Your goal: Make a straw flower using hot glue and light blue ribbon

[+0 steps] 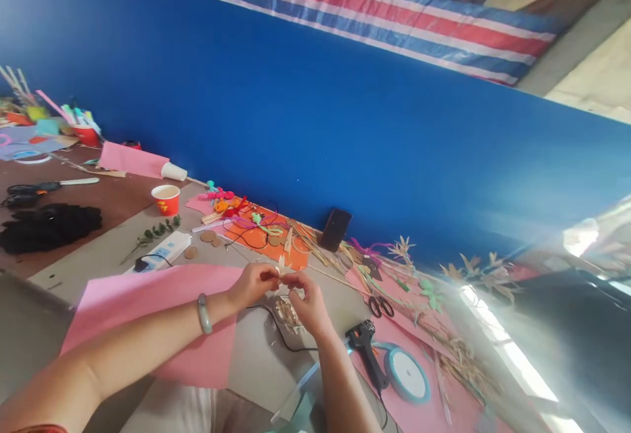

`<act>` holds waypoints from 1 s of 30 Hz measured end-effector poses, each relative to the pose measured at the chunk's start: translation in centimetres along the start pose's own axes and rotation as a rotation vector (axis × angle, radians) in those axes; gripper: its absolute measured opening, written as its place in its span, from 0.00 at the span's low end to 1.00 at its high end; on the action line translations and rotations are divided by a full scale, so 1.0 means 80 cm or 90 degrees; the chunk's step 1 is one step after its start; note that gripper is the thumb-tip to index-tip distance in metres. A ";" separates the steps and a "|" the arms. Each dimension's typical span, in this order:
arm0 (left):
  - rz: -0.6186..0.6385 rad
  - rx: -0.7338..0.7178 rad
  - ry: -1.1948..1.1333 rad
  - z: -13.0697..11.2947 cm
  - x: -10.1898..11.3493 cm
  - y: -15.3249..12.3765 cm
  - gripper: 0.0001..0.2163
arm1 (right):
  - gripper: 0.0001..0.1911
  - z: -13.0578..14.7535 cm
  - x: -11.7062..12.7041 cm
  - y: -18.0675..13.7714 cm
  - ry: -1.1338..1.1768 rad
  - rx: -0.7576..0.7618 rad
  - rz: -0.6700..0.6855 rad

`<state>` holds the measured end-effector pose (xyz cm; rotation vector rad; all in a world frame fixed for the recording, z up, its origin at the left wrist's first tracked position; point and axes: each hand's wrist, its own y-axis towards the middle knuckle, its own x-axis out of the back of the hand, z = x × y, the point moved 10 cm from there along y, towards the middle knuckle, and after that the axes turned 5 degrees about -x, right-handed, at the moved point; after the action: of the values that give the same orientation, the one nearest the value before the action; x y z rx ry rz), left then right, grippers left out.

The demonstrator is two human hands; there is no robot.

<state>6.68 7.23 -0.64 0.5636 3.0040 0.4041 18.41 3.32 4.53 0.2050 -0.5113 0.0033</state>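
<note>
My left hand (253,283) and my right hand (307,301) meet above the table, both pinching a small pale straw-like piece (280,267) between their fingertips. A grey-green bangle (204,314) sits on my left wrist. Below the hands lies a coil of pale straw strips (286,311) and a black cord. A large pink paper sheet (142,308) lies under my left forearm. A black glue gun (367,349) rests just right of my right forearm.
A teal ribbon roll (407,375), scissors (378,306), dried grass stalks (458,347), an orange sheet with craft bits (256,232), a dark phone leaning on the blue wall (334,229), a red paper cup (166,199), a white power strip (165,251) and black cloth (46,225) crowd the table.
</note>
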 end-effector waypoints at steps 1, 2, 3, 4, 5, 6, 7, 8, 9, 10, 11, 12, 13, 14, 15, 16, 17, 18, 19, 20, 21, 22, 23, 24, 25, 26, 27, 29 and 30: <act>0.003 0.006 -0.021 0.001 -0.003 0.002 0.08 | 0.18 -0.001 0.002 0.000 -0.016 0.013 -0.013; 0.008 0.011 -0.037 0.001 -0.007 0.004 0.08 | 0.17 -0.001 0.004 0.000 -0.035 0.028 -0.032; 0.011 0.014 -0.051 0.000 -0.010 0.006 0.09 | 0.16 -0.001 0.007 -0.001 -0.054 0.040 -0.053; 0.014 0.014 -0.061 -0.001 -0.013 0.007 0.09 | 0.15 -0.002 0.010 -0.002 -0.069 0.048 -0.074; 0.018 0.014 -0.068 -0.002 -0.017 0.009 0.10 | 0.14 -0.003 0.013 -0.002 -0.079 0.051 -0.094; 0.021 0.012 -0.071 -0.003 -0.020 0.012 0.10 | 0.13 -0.005 0.016 -0.003 -0.083 0.049 -0.112; 0.026 0.008 -0.070 -0.003 -0.023 0.014 0.10 | 0.12 -0.008 0.019 -0.003 -0.082 0.044 -0.128; 0.032 0.002 -0.068 -0.003 -0.026 0.016 0.10 | 0.12 -0.011 0.022 -0.004 -0.077 0.036 -0.143; 0.038 -0.003 -0.064 -0.002 -0.028 0.018 0.11 | 0.11 -0.015 0.024 -0.004 -0.069 0.029 -0.157; 0.042 -0.007 -0.059 0.000 -0.030 0.020 0.11 | 0.11 -0.019 0.026 -0.004 -0.058 0.023 -0.167; 0.044 -0.009 -0.059 0.003 -0.031 0.021 0.11 | 0.11 -0.023 0.027 -0.004 -0.045 0.018 -0.174; 0.045 -0.008 -0.057 0.007 -0.030 0.022 0.11 | 0.11 -0.026 0.027 -0.004 -0.031 0.014 -0.179; 0.036 -0.005 -0.058 0.011 -0.028 0.021 0.12 | 0.12 -0.031 0.026 -0.004 -0.017 0.011 -0.184; 0.026 -0.004 -0.061 0.015 -0.025 0.020 0.12 | 0.13 -0.035 0.026 -0.005 -0.005 0.007 -0.190; 0.025 -0.002 -0.062 0.017 -0.023 0.018 0.12 | 0.13 -0.039 0.025 -0.005 0.003 0.003 -0.198; 0.016 0.003 -0.061 0.020 -0.020 0.015 0.12 | 0.14 -0.043 0.025 -0.007 0.005 -0.001 -0.208; 0.010 0.009 -0.056 0.022 -0.017 0.012 0.13 | 0.15 -0.046 0.025 -0.008 0.001 -0.003 -0.218; 0.004 0.013 -0.052 0.023 -0.015 0.009 0.13 | 0.15 -0.047 0.024 -0.010 -0.008 -0.003 -0.225; 0.000 0.016 -0.044 0.024 -0.013 0.007 0.13 | 0.15 -0.048 0.023 -0.011 -0.020 0.000 -0.230; -0.004 0.010 -0.033 0.023 -0.011 0.005 0.13 | 0.15 -0.047 0.021 -0.013 -0.035 0.003 -0.232; -0.003 0.001 -0.024 0.021 -0.011 0.003 0.13 | 0.15 -0.047 0.019 -0.015 -0.051 0.007 -0.233; -0.002 -0.004 -0.020 0.020 -0.011 0.002 0.13 | 0.14 -0.046 0.017 -0.016 -0.066 0.011 -0.233; 0.001 -0.007 -0.017 0.020 -0.011 0.001 0.13 | 0.14 -0.045 0.015 -0.017 -0.079 0.014 -0.233; 0.005 -0.009 -0.015 0.019 -0.012 0.001 0.13 | 0.13 -0.045 0.013 -0.019 -0.089 0.016 -0.232; 0.006 -0.016 -0.006 0.017 -0.012 0.001 0.13 | 0.13 -0.046 0.011 -0.019 -0.098 0.016 -0.230; 0.008 -0.021 0.006 0.015 -0.012 0.001 0.13 | 0.12 -0.046 0.009 -0.020 -0.105 0.016 -0.229; 0.007 -0.024 0.014 0.013 -0.011 0.001 0.13 | 0.12 -0.047 0.007 -0.020 -0.113 0.014 -0.229; 0.012 -0.024 0.013 0.010 -0.011 0.002 0.13 | 0.12 -0.048 0.005 -0.019 -0.128 0.012 -0.233; 0.011 -0.028 0.007 0.008 -0.010 0.003 0.13 | 0.12 -0.048 0.005 -0.018 -0.133 0.015 -0.237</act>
<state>7.59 7.30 -1.19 0.5870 2.9937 0.4745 20.69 2.62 1.15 0.3228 -0.6744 -0.3780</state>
